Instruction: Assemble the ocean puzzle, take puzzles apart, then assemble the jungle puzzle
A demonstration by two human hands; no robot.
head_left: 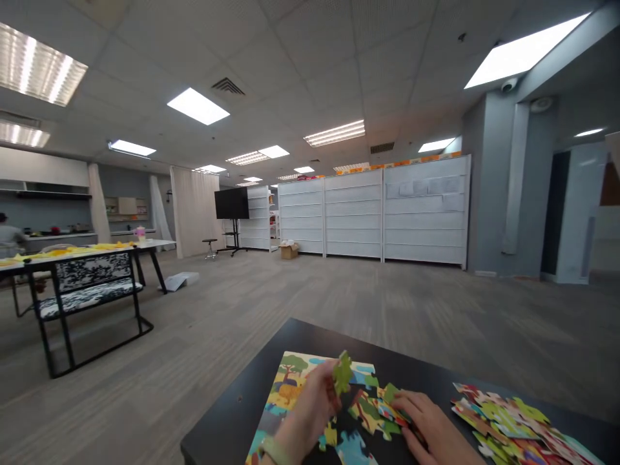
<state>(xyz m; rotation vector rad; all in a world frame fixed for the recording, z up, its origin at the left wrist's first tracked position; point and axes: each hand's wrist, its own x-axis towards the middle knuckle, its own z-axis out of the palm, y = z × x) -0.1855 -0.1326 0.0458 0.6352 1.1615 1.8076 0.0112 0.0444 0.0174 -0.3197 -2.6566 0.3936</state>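
My left hand [317, 395] is raised over a partly joined jigsaw puzzle [278, 395], pinching a green puzzle piece [343, 373] upright between thumb and fingers. To its right, my right hand [426, 420] has its fingers on several overlapping puzzle pieces [387, 408]; whether it grips one is hard to make out. Loose pieces, among them a blue one [352, 447], lie between the hands. At the right a heap of colourful puzzle pieces [513, 420] is spread on the black table [232, 400]. My wrists cover part of the puzzle.
Beyond the black table lies grey carpet [252, 290]. A patterned chair [92, 284] stands by a long white table [157, 244] at the left. Farther back are a screen on a stand [232, 204], a cardboard box [289, 250] and white shelving panels [353, 216]. A person [10, 236] is at far left.
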